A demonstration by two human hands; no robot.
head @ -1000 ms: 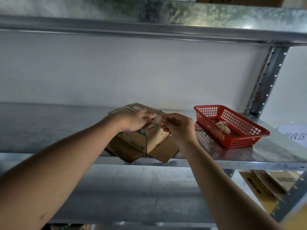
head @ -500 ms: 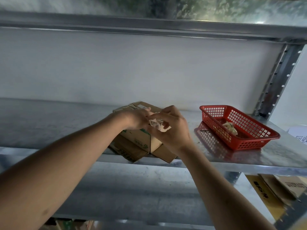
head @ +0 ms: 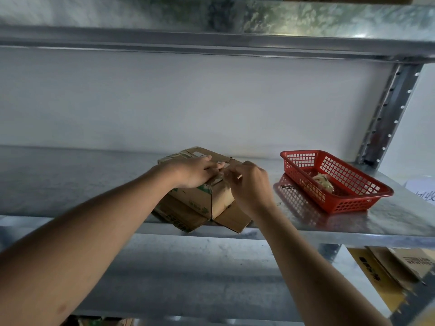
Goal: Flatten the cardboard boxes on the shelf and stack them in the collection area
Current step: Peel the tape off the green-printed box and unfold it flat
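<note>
Both hands meet again on top of the brown printed cardboard box (head: 200, 196), at 6 o'clock on the grey metal shelf (head: 82, 184). Half a second ago the right hand (head: 249, 187) covered the crumpled clear tape; now its fingers pinch the tape at the top seam, and the left hand (head: 193, 172) presses flat on the lid. At 3 o'clock of the box, the red plastic basket (head: 357, 203) holds one tape wad, so the box is not yet flat.

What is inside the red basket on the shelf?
In the red basket lies one crumpled, pale wad, perhaps tape. The near wall hides part of the floor.

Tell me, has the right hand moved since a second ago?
Yes. The right hand has shifted left along the box, away from the red basket, closing on the left hand.
</note>
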